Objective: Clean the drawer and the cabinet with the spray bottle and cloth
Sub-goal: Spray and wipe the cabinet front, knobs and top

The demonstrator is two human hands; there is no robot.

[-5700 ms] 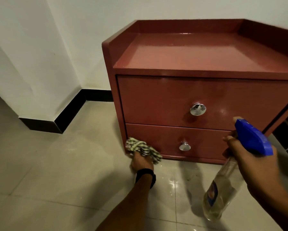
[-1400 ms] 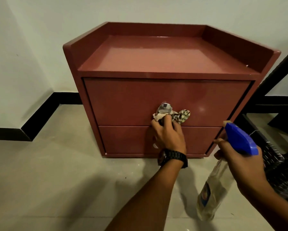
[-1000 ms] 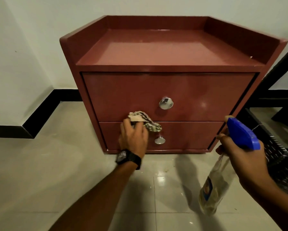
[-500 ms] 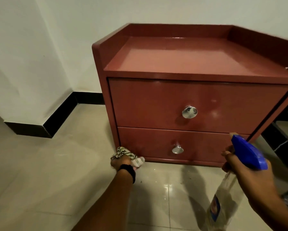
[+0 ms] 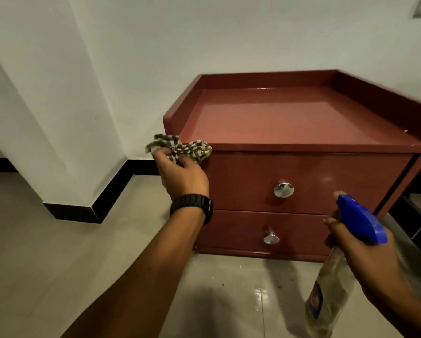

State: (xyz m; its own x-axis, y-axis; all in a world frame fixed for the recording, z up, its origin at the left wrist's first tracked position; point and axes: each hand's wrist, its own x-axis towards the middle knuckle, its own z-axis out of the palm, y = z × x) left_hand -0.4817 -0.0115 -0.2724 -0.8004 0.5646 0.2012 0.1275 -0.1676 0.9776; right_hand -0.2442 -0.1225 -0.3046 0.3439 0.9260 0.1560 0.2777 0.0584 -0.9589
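Now the left hand (image 5: 182, 175) has risen from the cabinet's foot to its upper left front corner, at nine o'clock from the upper knob (image 5: 283, 189). It bunches the checked cloth (image 5: 180, 150) against the cabinet (image 5: 290, 118) there. The right hand (image 5: 365, 259), at five o'clock, grips the spray bottle (image 5: 331, 289). Both drawers look closed; probably the top comes next.

left hand (image 5: 182, 176) pressing cloth (image 5: 180, 148) on cabinet (image 5: 302, 118) corner
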